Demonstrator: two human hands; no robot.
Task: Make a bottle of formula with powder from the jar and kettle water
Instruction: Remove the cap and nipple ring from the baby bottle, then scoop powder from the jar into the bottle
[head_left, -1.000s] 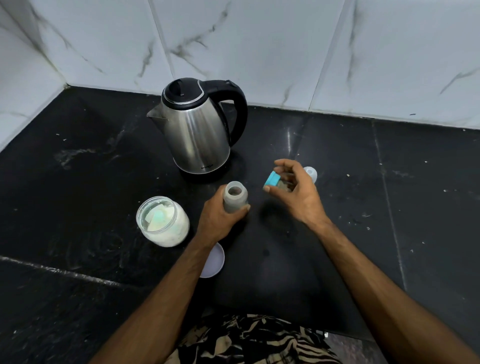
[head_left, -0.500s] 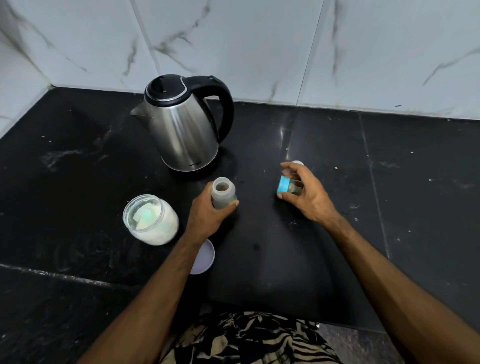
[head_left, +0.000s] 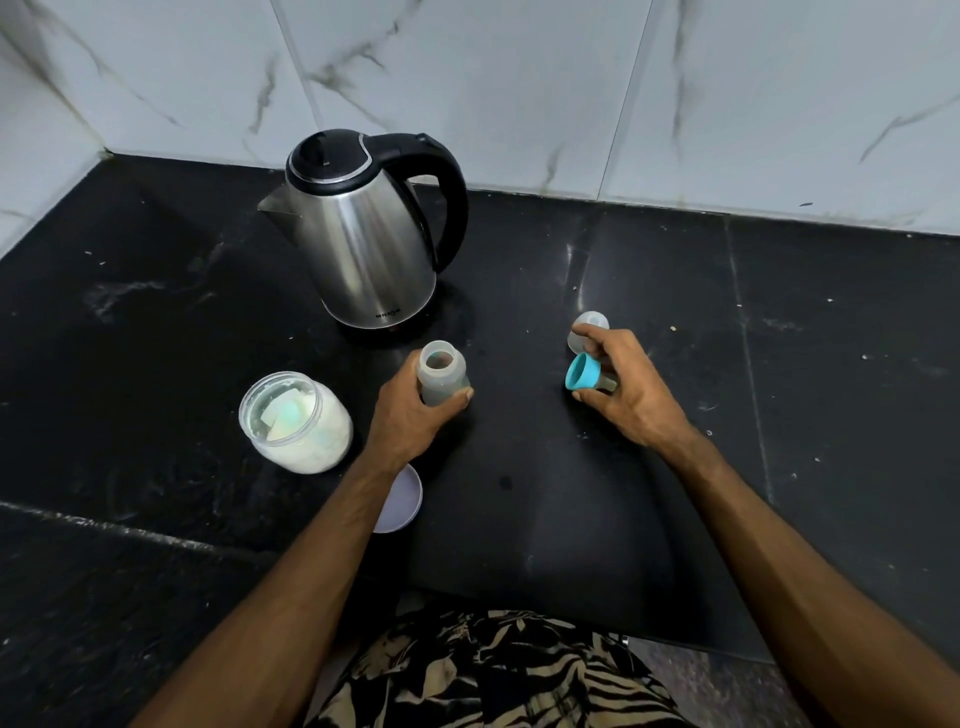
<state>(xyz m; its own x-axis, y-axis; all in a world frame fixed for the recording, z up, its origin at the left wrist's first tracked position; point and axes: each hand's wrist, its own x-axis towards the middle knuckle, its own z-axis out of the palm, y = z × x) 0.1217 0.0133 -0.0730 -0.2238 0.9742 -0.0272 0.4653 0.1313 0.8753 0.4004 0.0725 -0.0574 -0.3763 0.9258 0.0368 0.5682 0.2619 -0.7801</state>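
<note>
left hand (head_left: 415, 410) round bottle (head_left: 441, 373), right hand (head_left: 626, 387) pinching teat ring (head_left: 583, 372)

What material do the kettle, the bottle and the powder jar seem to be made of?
Kettle: brushed steel body with soft reflections; lid and handle look like glossy black plastic.
Bottle: cloudy, translucent, probably plastic.
Jar: clear, white powder shows through; glass or plastic, cannot tell.

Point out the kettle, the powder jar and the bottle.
kettle (head_left: 363, 244): head view, on its steel body.
jar (head_left: 317, 436): head view, on its glass side, over the powder.
bottle (head_left: 441, 382): head view, on its wall below the open neck.
</note>
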